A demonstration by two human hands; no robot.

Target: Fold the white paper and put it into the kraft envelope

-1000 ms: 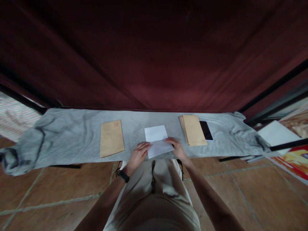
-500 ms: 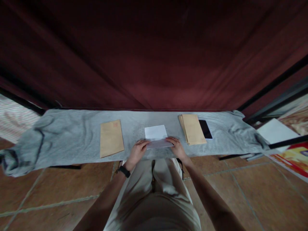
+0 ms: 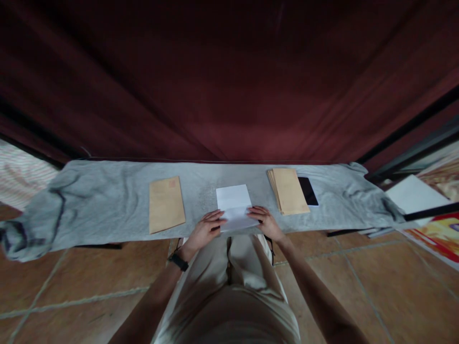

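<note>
Pale trousers come nearest, over a tiled floor; a dark watch circles the left wrist. At the near edge of the cloth-covered surface, the left hand and right hand touch opposite sides of a creased white paper, fingers slightly bent and hiding parts of its edges — whether they pinch it, I cannot tell. A brown envelope lies to the left; rightward, stacked envelopes partly cover a dark phone. Beyond — a dark red curtain.
</note>
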